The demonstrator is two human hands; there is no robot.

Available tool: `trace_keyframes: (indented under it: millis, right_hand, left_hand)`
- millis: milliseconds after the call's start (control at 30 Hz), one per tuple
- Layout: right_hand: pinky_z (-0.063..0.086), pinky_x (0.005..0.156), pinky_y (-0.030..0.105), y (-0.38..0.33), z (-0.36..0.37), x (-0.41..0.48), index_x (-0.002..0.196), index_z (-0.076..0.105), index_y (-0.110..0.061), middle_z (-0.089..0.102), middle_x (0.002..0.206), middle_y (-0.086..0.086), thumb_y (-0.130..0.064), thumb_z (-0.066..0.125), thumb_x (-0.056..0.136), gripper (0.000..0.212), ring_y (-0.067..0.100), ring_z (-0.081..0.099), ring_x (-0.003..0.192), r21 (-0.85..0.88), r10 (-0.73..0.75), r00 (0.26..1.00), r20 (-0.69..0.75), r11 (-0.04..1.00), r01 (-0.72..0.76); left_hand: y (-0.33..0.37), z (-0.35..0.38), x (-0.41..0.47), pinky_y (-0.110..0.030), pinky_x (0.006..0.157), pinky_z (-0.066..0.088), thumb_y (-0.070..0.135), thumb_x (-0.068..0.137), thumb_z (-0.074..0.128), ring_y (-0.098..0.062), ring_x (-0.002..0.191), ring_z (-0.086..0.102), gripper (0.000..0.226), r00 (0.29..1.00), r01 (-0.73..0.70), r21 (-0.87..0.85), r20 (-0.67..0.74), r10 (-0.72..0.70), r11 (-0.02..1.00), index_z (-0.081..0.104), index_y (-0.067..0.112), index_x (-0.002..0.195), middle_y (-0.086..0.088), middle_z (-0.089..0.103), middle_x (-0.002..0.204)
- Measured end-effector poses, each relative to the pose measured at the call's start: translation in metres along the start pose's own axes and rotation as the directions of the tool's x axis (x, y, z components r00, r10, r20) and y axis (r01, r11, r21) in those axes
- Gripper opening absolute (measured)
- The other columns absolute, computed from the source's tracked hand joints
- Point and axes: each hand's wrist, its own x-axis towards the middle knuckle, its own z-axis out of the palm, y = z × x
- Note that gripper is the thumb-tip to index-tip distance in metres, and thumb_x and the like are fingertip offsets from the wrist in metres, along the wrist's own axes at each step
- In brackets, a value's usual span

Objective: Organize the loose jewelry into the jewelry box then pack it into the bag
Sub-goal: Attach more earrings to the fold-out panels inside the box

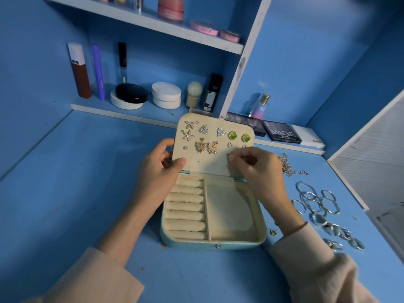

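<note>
Beige sleeves (91,278) are seen closest, at the lower edge, one on each forearm. Beyond them, the left hand (161,169) is clamped on the left edge of the raised lid (207,165), thumb on the front and fingers behind. The right hand (255,165) is held against the lid's lower right part, its fingertips pinched together on a small piece (228,154) too tiny to be identified.

The lid's cream inner panel is studded with earrings (201,146): star-shaped, triangular, green-stoned and butterfly pairs, with a few small studs among them. The jewelry box (218,244), teal outside and cream inside, is set open on the worktop (76,182), just in front of the person. Padded ring rolls (185,211) are seen on its left, a plain compartment on its right.

To the right of the box, chains (286,166), silver bangles (314,200) and rings (341,235) are spread loose on the worktop.

Worktop and walls are painted blue. White-edged shelves (153,24) behind are filled with cosmetics: round jars (166,95), a palette (281,133) and a bottle (261,106)
</note>
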Motion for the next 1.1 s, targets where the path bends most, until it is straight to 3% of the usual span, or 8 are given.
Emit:
trace_keyframes:
  millis: [233,433,533,633,733,800,900,1100]
  right_hand:
    - [0.050,0.072,0.041,-0.001,0.002,-0.003,0.075,0.071,-0.022,0.067,0.078,-0.002,-0.025,0.069,0.080,0.006,0.017,0.059,0.075,-0.133,-0.059,0.997,-0.046,0.990,0.053]
    - [0.037,0.055,0.012,-0.001,-0.035,-0.004,0.082,0.073,-0.020,0.063,0.067,-0.001,-0.015,0.066,0.082,0.008,0.009,0.050,0.060,-0.150,-0.072,0.997,0.029,0.986,0.076]
    - [0.042,0.060,0.017,0.010,-0.063,-0.003,0.080,0.072,-0.024,0.069,0.074,0.003,-0.018,0.068,0.082,0.007,0.015,0.057,0.067,-0.183,-0.038,0.987,0.154,0.981,0.067]
    - [0.043,0.063,0.016,0.026,-0.084,-0.004,0.073,0.070,-0.030,0.070,0.074,-0.002,-0.017,0.070,0.080,0.015,0.015,0.060,0.070,-0.296,-0.017,0.963,0.268,0.950,0.100]
    - [0.043,0.062,0.013,0.038,-0.093,-0.011,0.069,0.066,-0.034,0.068,0.069,-0.004,-0.015,0.071,0.079,0.022,0.009,0.058,0.065,-0.377,0.040,0.941,0.336,0.921,0.096]
    - [0.042,0.062,0.011,0.045,-0.094,-0.016,0.070,0.064,-0.033,0.065,0.067,-0.008,-0.013,0.070,0.079,0.022,0.005,0.057,0.064,-0.424,0.068,0.935,0.348,0.901,0.092]
    - [0.040,0.064,0.008,0.053,-0.092,-0.020,0.077,0.066,-0.028,0.063,0.069,-0.009,-0.011,0.068,0.080,0.017,0.007,0.058,0.068,-0.476,0.088,0.942,0.323,0.876,0.081]
    - [0.039,0.062,0.010,0.059,-0.086,-0.022,0.085,0.071,-0.017,0.066,0.074,0.004,-0.016,0.068,0.081,0.005,0.020,0.059,0.073,-0.477,0.085,0.965,0.247,0.878,0.045]
  left_hand:
    - [0.001,0.000,-0.001,-0.007,0.054,0.039,0.008,0.086,0.064,-0.006,0.067,0.059,0.033,1.000,0.008,-0.026,-0.003,-0.008,1.000,0.054,0.039,0.094,0.008,0.070,0.084]
    - [0.001,0.000,-0.001,-0.019,0.061,0.042,0.009,0.086,0.064,-0.011,0.067,0.057,0.032,1.000,0.009,-0.010,-0.006,-0.009,1.000,0.054,0.038,0.093,0.004,0.070,0.083]
    - [0.002,0.001,0.000,-0.024,0.063,0.042,0.007,0.086,0.064,-0.014,0.067,0.056,0.032,1.000,0.004,-0.026,-0.003,-0.004,1.000,0.055,0.036,0.095,0.003,0.069,0.082]
    - [0.002,0.003,0.000,-0.035,0.068,0.045,0.004,0.085,0.063,-0.033,0.073,0.058,0.033,1.000,-0.006,-0.045,-0.004,0.006,0.999,0.055,0.035,0.089,-0.010,0.069,0.083]
    - [0.000,0.002,0.001,-0.029,0.064,0.043,0.003,0.085,0.063,-0.030,0.071,0.055,0.033,1.000,-0.008,-0.053,-0.004,0.008,0.999,0.055,0.034,0.088,-0.006,0.069,0.081]
    - [-0.001,0.002,0.001,-0.022,0.062,0.042,0.002,0.085,0.064,-0.027,0.070,0.054,0.031,1.000,-0.010,-0.056,-0.004,0.009,0.998,0.056,0.032,0.091,0.000,0.069,0.080]
    - [-0.002,0.002,0.001,-0.031,0.069,0.044,0.003,0.085,0.064,-0.036,0.074,0.056,0.028,1.000,-0.003,-0.061,0.002,0.003,0.998,0.058,0.026,0.099,-0.002,0.070,0.083]
    - [0.001,0.002,0.000,-0.033,0.070,0.044,0.003,0.085,0.064,-0.025,0.072,0.056,0.032,1.000,-0.002,-0.067,0.004,0.003,0.998,0.057,0.034,0.091,-0.002,0.069,0.081]
